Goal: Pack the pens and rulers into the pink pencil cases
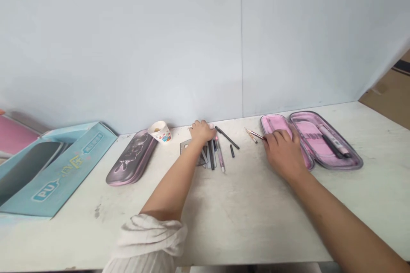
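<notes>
My left hand (201, 132) lies curled over the far ends of a group of pens (211, 155) near the table's back edge, and I cannot tell whether it grips one. A pink marker (220, 157) lies at the group's right side. My right hand (282, 153) pinches a slim dark pen (256, 135) by the left half of an open pink zip pencil case (310, 140). A beige pen (251, 135) lies just beyond the pen's tip. A black pen (226, 137) and a short black cap (232, 150) lie between my hands.
A closed pink-grey pencil case (131, 158) and a paper cup (159, 132) stand left of my left hand. A grey square template (185, 147) lies beside the pens. A blue box (57, 166) sits at the table's left end, and a pale wall (128, 42) rises behind.
</notes>
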`<state>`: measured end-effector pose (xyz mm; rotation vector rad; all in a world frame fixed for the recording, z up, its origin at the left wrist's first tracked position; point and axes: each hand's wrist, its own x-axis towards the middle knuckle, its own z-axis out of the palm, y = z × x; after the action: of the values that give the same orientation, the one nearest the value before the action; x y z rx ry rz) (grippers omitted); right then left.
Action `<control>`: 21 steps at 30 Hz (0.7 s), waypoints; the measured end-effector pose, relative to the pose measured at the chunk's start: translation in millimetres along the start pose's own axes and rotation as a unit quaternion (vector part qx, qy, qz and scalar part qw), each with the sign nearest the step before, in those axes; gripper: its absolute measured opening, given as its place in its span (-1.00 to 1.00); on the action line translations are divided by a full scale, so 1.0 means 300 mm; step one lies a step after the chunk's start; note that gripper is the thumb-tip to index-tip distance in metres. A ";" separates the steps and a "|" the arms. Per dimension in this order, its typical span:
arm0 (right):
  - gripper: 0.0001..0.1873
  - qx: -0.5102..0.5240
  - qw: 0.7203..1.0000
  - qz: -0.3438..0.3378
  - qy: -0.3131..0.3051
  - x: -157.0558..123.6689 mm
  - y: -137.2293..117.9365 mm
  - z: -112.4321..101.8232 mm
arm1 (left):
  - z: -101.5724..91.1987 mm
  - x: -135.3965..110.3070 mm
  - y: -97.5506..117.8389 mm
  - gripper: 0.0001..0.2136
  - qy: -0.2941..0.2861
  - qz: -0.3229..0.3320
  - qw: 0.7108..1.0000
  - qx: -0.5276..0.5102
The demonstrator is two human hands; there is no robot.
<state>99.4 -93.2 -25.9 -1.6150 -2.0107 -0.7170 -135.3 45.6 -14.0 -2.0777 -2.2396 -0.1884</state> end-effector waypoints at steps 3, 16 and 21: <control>-0.74 -0.001 1.000 0.010 -0.002 0.004 0.010 0.001 | 0.016 0.015 0.003 -0.59 0.027 0.008 1.000 -0.007; -0.82 0.120 0.990 -0.039 0.070 -0.005 -0.052 -0.020 | -0.134 -0.265 -0.031 -0.88 -0.337 0.009 0.615 -0.713; -0.86 0.121 0.984 -0.097 0.092 -0.024 -0.084 -0.018 | -0.142 -0.322 -0.059 -0.86 -0.376 -0.001 0.577 -0.725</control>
<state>76.5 -106.3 -29.2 -1.1855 -2.0471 -0.6361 -146.4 -57.3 13.8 -3.1924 -2.8315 -2.2369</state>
